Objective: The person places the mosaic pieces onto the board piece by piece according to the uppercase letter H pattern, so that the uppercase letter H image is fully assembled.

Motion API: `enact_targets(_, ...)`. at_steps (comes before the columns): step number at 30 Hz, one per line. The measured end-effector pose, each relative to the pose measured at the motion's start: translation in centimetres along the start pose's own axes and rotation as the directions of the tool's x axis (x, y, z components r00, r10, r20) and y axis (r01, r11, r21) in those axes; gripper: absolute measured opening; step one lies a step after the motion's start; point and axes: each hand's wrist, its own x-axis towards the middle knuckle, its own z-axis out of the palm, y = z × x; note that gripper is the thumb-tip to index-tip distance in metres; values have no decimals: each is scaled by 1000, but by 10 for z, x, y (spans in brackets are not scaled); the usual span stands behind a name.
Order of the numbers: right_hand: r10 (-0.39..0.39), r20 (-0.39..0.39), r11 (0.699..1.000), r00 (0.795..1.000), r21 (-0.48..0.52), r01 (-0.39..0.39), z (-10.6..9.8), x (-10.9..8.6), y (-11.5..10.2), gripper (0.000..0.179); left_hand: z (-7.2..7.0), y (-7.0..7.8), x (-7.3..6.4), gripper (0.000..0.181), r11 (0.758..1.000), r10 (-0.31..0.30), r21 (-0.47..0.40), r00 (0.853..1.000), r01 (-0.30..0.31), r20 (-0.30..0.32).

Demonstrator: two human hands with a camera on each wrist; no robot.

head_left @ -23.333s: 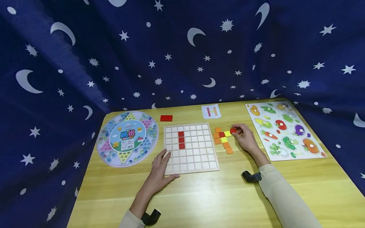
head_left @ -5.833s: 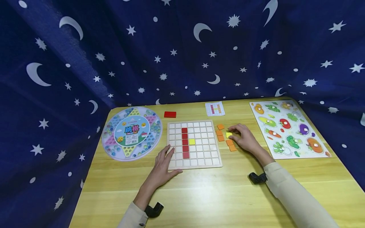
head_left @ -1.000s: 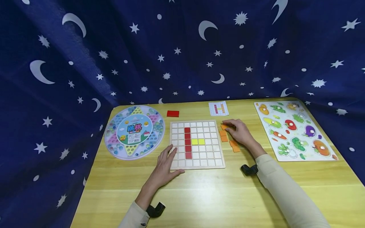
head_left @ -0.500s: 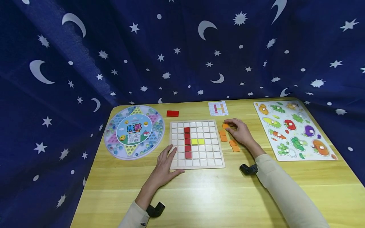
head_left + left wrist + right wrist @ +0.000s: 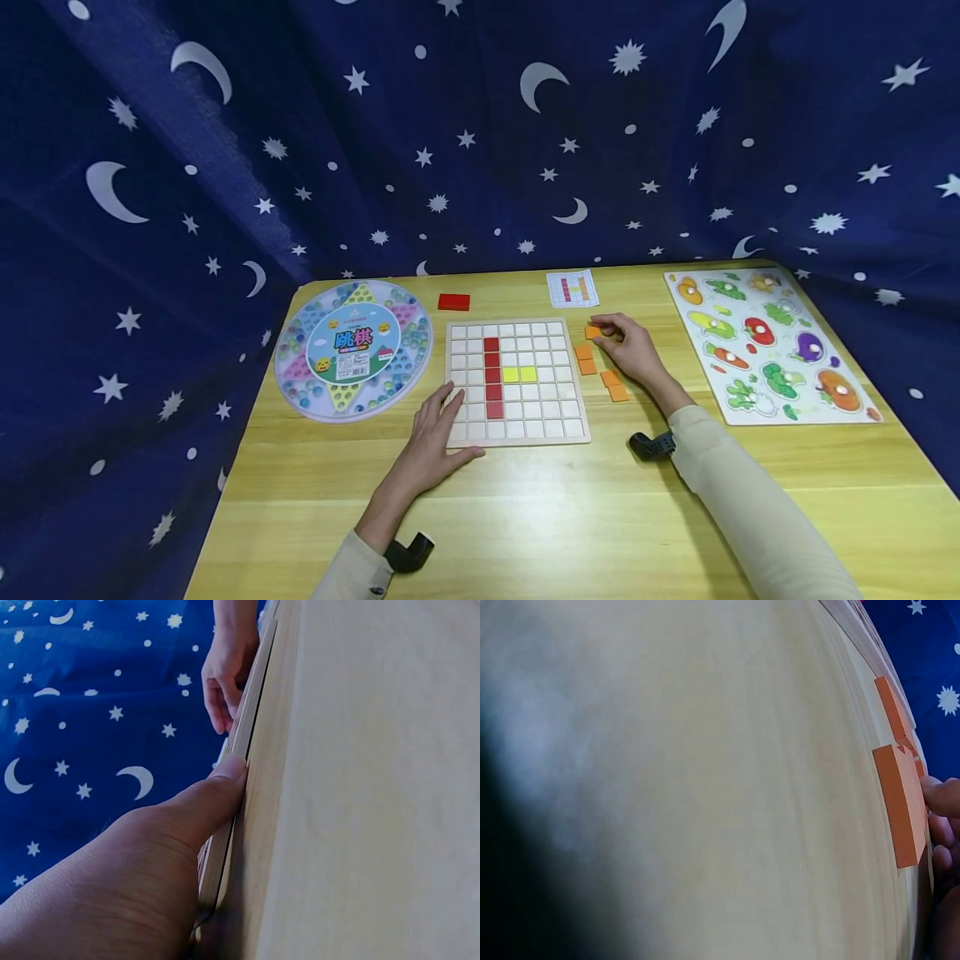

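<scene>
A wooden grid board (image 5: 555,427) lies mid-table, with a column of several red tiles (image 5: 492,377) and two yellow tiles (image 5: 519,374) side by side, extending right from the column's middle tile. My left hand (image 5: 426,446) rests at the board's front left corner, fingers along its left side; in the left wrist view the thumb (image 5: 217,791) touches the board's front edge. Right of the board's far corner, my right hand (image 5: 636,350) pinches an orange tile (image 5: 592,332) between thumb and fingers. Several other orange tiles (image 5: 587,367) lie in pairs close by, also seen at the right wrist view's edge.
Behind the board lie a small printed pattern card (image 5: 573,288) and a red block (image 5: 453,302). A round marble checkers board (image 5: 352,342) sits at left, a vegetable peg puzzle (image 5: 776,346) at right. A starry curtain (image 5: 480,167) hangs behind the table.
Over the earlier frames, the red column grew and two yellow tiles came onto the board; only orange tiles lie loose beside it. In the last second, my right hand drew its orange tile slightly rightward.
</scene>
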Motion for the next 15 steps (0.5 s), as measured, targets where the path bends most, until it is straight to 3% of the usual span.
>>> enact_targets(15,-23,-41,1000,999,7,24,3,-1,2,34,0,0,1,95,1000,-3,-2,1000,3,4)
